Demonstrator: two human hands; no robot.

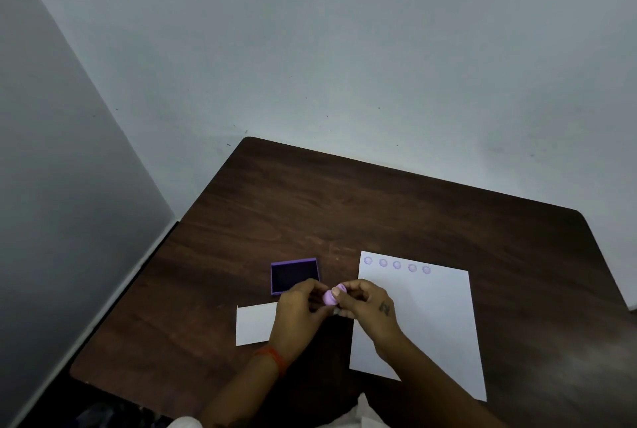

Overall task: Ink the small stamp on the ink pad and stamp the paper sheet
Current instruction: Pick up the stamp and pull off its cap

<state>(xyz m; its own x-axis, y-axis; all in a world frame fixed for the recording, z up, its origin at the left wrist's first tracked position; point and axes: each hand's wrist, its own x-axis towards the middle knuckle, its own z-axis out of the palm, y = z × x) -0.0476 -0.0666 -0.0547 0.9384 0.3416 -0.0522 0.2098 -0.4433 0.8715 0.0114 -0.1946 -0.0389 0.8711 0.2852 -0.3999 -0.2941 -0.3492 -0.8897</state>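
A small lilac stamp [333,295] is held above the table between both hands, just left of the paper sheet. My left hand [300,310] grips its rounded lower part and my right hand [367,303] pinches its upper end. The open purple ink pad [293,274] lies just beyond my left hand, its dark pad facing up. The white paper sheet [424,317] lies to the right, with a row of several purple round prints [397,265] along its far edge. My right forearm covers the sheet's near left part.
A small white card [253,324] lies on the dark wooden table [344,207], partly under my left hand. Grey walls stand close behind and to the left of the table. The table's left edge runs beside a gap to the wall.
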